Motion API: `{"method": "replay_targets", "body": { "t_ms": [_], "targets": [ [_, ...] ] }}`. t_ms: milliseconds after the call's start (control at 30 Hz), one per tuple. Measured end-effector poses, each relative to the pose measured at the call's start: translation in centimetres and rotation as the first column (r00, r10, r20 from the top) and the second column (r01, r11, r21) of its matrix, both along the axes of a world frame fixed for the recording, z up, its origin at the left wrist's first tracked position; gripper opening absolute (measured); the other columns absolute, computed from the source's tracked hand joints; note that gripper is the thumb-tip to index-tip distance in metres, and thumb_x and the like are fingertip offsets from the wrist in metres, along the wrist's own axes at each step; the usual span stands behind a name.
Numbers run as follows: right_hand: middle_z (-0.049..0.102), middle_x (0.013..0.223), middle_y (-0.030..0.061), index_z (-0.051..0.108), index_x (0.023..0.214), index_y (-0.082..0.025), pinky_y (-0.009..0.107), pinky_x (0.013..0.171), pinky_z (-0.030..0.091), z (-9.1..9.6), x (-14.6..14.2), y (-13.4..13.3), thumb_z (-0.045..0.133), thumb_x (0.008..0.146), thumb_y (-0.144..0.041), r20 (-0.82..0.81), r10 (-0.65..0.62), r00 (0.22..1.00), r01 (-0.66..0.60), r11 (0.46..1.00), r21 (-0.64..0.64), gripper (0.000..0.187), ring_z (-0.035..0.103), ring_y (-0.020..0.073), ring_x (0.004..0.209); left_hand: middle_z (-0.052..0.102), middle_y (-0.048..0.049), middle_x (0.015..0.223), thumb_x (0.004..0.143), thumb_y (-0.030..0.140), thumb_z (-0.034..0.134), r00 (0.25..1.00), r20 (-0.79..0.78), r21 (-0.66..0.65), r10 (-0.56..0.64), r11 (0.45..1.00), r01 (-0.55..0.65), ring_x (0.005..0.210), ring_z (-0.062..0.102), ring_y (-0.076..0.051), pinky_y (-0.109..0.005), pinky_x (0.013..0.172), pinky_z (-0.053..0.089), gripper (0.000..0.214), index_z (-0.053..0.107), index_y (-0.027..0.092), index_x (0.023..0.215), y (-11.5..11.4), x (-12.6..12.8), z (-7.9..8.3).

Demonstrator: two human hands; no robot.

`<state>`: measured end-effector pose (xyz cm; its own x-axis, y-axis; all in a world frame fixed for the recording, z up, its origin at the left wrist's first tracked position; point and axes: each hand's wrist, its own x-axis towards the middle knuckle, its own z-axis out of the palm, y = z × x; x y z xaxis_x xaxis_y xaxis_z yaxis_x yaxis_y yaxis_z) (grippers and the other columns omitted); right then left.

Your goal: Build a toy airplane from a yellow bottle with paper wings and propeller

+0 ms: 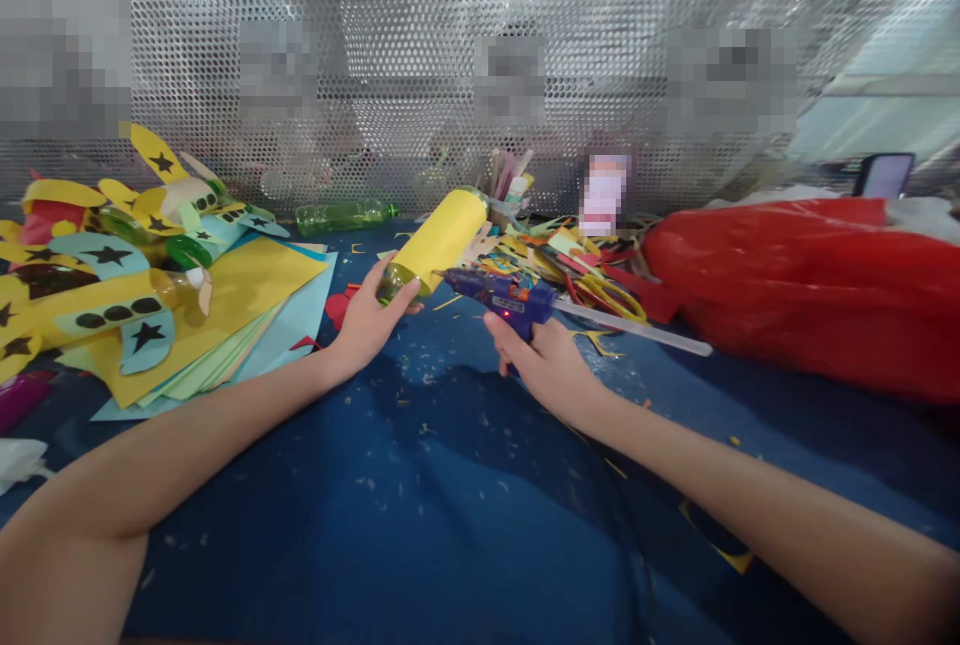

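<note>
My left hand (379, 310) is closed around the base of a green plastic bottle (401, 280) wrapped in yellow paper (444, 237). The bottle lies tilted, its far end pointing up and to the right. In my right hand (551, 360) is a blue hot glue gun (514, 297) with a small red light lit. A long translucent glue stick (637, 327) sticks out of its back. The gun's nozzle is at the lower right edge of the yellow paper; whether it touches cannot be made out.
Paper-decorated bottle planes (112, 300) and a stack of coloured paper (225, 325) lie at left. A green bottle (345, 216) rests at the back. Yellow-handled scissors (611, 295) sit among paper scraps (532, 250). A red plastic bag (810, 285) fills the right. Crumbs dot the blue table (360, 545).
</note>
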<state>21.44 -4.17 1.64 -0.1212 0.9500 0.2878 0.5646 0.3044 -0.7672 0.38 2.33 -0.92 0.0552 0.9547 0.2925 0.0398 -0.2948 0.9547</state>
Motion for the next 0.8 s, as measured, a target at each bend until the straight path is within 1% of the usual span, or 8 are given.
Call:
{"method": "replay_targets", "body": {
  "t_ms": [233,367,533,600,667,800],
  "targets": [
    [0.05,0.044,-0.0005,0.041,0.052,-0.022,0.028,0.05,0.045,0.0,0.4,0.6,0.04,0.087,-0.065,-0.025,-0.03,0.999,0.03,1.0,0.006,0.056,0.056,0.0149,0.044,0.055,-0.0156,0.131,0.08,0.047,0.067,1.0,0.017,0.003,-0.021,1.0,0.021,0.072,0.07,-0.015,-0.033,0.075,0.06,0.068,0.042,0.023,0.138,0.0,0.0,-0.1],
    [0.053,0.045,0.0008,0.044,0.052,-0.022,0.029,0.052,0.045,-0.1,0.2,0.2,0.039,0.088,-0.064,0.012,-0.01,1.0,0.01,1.0,-0.012,0.056,0.057,0.0149,0.046,0.058,-0.014,0.125,0.081,0.046,0.066,1.0,0.018,-0.013,-0.003,1.0,0.003,0.072,0.07,-0.015,-0.032,0.076,0.059,0.065,0.043,0.022,0.136,-0.1,0.0,0.0],
    [0.052,0.045,-0.0014,0.046,0.058,-0.022,0.026,0.047,0.043,0.0,-0.2,-0.4,0.042,0.089,-0.06,0.002,0.062,0.998,-0.062,0.998,0.008,0.05,0.055,0.0134,0.043,0.059,-0.0136,0.125,0.082,0.043,0.065,0.999,0.035,0.005,-0.01,1.0,0.01,0.074,0.069,-0.015,-0.034,0.079,0.06,0.064,0.042,0.02,0.137,-0.1,0.1,0.1],
    [0.052,0.045,-0.0018,0.047,0.059,-0.022,0.026,0.047,0.043,0.0,-0.2,-0.4,0.042,0.089,-0.059,0.002,0.07,0.998,-0.07,0.997,0.013,0.048,0.055,0.0134,0.042,0.059,-0.0136,0.125,0.082,0.043,0.065,0.999,0.035,0.009,-0.011,1.0,0.011,0.076,0.069,-0.015,-0.035,0.08,0.06,0.064,0.042,0.02,0.136,-0.1,0.1,0.1],
    [0.053,0.045,-0.0013,0.046,0.058,-0.022,0.027,0.048,0.043,0.0,-0.2,-0.3,0.042,0.089,-0.06,0.005,0.056,0.998,-0.056,0.998,0.01,0.049,0.055,0.0138,0.043,0.059,-0.0135,0.125,0.082,0.043,0.065,1.0,0.029,0.0,-0.009,1.0,0.009,0.075,0.069,-0.015,-0.035,0.08,0.059,0.064,0.042,0.02,0.137,-0.1,0.1,0.1],
    [0.052,0.045,0.0005,0.044,0.052,-0.021,0.028,0.051,0.044,0.0,0.1,0.2,0.041,0.088,-0.064,0.003,-0.014,1.0,0.014,1.0,-0.005,0.055,0.057,0.015,0.045,0.057,-0.0142,0.128,0.081,0.045,0.067,1.0,0.024,-0.019,-0.003,1.0,0.003,0.072,0.069,-0.015,-0.035,0.079,0.06,0.065,0.042,0.022,0.137,0.0,0.0,0.0]
  ]
}}
